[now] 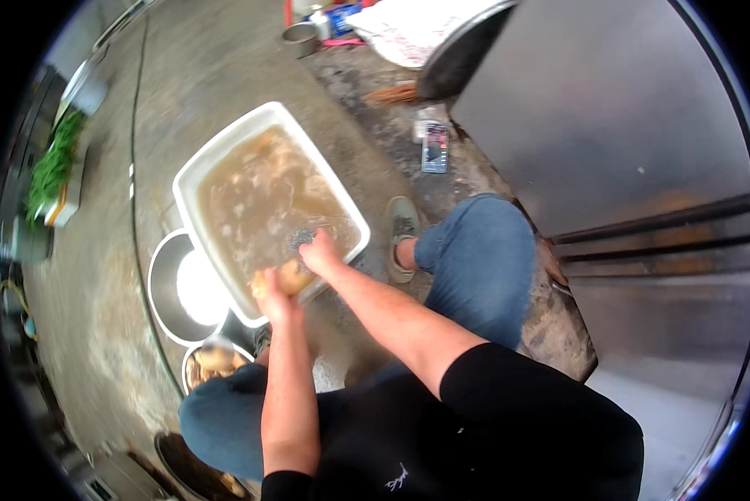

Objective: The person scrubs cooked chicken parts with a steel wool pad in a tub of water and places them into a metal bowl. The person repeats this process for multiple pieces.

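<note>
A white rectangular tub (193,179) of cloudy brown water stands in front of me, with pale lumps and foam showing in the water. At its near edge my left hand (276,294) is closed round a tan, elongated piece of food (295,277); motion blur hides its exact kind. Just beside it, my right hand (321,252) is closed on a grey metal scouring pad (301,240), held low over the water. The two hands are close together, and the right wrist is near the tan piece's right end.
Left of the tub stand a metal basin (168,288) and a smaller pot of tan pieces (216,359). A hose (133,225) runs along the floor. Steel cabinet doors (625,108) rise on the right; a phone (435,148) lies nearby. Green vegetables (56,163) sit far left.
</note>
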